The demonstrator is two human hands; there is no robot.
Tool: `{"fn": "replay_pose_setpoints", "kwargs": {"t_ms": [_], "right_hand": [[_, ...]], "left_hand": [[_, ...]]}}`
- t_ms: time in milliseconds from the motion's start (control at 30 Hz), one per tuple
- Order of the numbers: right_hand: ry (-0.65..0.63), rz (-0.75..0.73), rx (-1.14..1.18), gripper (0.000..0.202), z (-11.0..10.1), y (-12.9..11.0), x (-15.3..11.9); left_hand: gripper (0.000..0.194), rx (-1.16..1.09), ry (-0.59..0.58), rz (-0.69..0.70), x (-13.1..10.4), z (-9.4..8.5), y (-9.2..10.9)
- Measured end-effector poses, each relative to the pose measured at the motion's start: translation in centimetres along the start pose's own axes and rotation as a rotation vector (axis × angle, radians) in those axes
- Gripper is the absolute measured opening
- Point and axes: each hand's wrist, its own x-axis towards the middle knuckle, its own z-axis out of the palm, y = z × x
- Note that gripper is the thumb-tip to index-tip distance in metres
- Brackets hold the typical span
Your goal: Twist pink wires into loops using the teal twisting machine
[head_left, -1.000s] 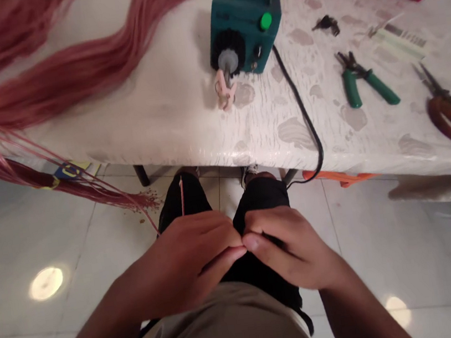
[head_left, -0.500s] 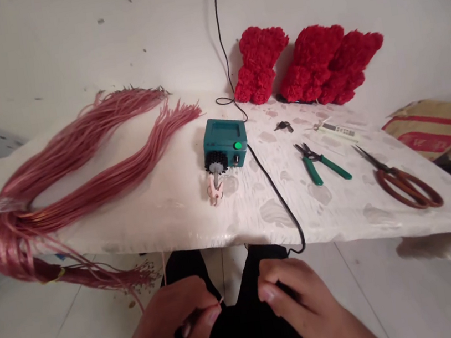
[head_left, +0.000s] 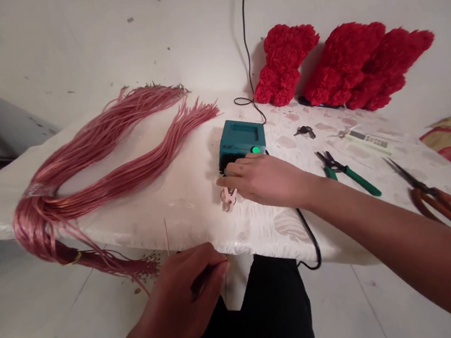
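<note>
My left hand (head_left: 186, 294) is closed in a pinch near the table's front edge, on the end of a thin pink cord. A strand (head_left: 166, 236) of it stands up behind the knuckles. My right hand (head_left: 264, 180) reaches to the front of a small teal machine (head_left: 241, 133) with a green button (head_left: 255, 149). Its fingers close around the top of a pale pink clip (head_left: 228, 199) at the machine's black toothed wheel; the thumb is hidden. Left of the machine lies a large bundle of pink cords (head_left: 114, 187), bent over and tied.
Green-handled pliers (head_left: 361, 180), brown-handled scissors (head_left: 444, 205), a white remote (head_left: 368, 140) and a small dark object (head_left: 305, 131) lie on the right. Red fluffy bundles (head_left: 362, 66) lean on the wall. A black cable (head_left: 313, 240) hangs over the table edge (head_left: 236, 246).
My right hand has gone from above my lap up to the machine and its clip. The left hand has moved slightly up, still pinching the cord. The view has shifted left.
</note>
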Motion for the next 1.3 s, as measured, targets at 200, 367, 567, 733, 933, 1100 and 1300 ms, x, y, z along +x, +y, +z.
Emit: {"fn": "replay_pose_setpoints", "kwargs": {"t_ms": [200,367,567,733,933,1100,1300], "right_hand": [[0.289,-0.015,-0.058,0.025,2.6,-0.4,-0.7],[0.484,0.050,-0.022,0.021,4.9,-1.3,-1.0],[0.543,0.108,0.009,0.022,5.5,-1.7,-1.1],[0.559,0.129,0.030,0.019,5.5,-1.9,-1.1],[0.533,0.144,0.091,0.021,5.6,-1.9,-1.2],[0.541,0.160,0.066,0.020,5.7,-2.0,-1.2],[0.541,0.182,0.066,0.022,5.7,-2.3,-1.2]], "left_hand": [[0.023,-0.009,0.071,-0.036,0.8,0.4,-0.5],[0.021,0.042,0.194,-0.058,2.4,1.1,-0.7],[0.017,0.093,0.273,-0.106,3.5,1.8,-0.7],[0.017,0.112,0.292,-0.134,4.1,2.0,-0.3],[0.018,0.121,0.282,-0.182,4.8,2.0,0.1],[0.017,0.119,0.287,-0.188,4.9,2.1,0.2],[0.017,0.136,0.307,-0.170,5.0,2.2,0.1]]}}
